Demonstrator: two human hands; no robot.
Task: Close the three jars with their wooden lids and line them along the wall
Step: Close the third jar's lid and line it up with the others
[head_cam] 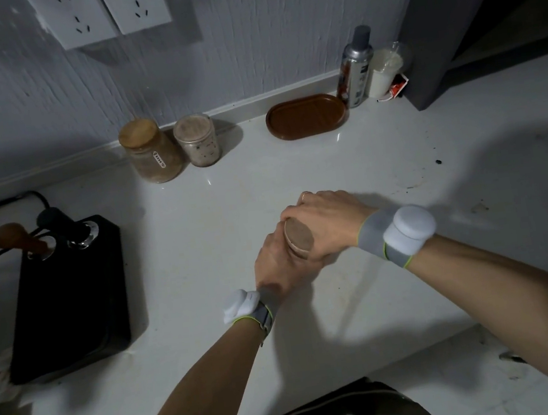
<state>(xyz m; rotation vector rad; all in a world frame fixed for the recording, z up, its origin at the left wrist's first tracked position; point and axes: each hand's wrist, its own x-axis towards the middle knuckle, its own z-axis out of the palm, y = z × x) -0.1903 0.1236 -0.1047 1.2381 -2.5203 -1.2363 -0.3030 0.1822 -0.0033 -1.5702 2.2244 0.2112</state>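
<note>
Two glass jars stand side by side against the wall: a larger jar [152, 151] with a light wooden lid, and a smaller jar [198, 140] to its right with a wooden lid on top. In the middle of the white counter [198, 223] my left hand [278, 263] wraps the body of a third jar, which is almost hidden. My right hand [324, 223] grips the rim of its round wooden lid [300, 238], whose top face shows between my hands, tilted toward me.
A brown oval wooden tray [306, 116] lies by the wall to the right of the jars. Beyond it stand a silver spray bottle [355, 66] and a white cup [385, 71]. A black block holding two tampers [69, 294] sits at the left, with a cable behind. A dark cabinet [450, 23] rises at the right.
</note>
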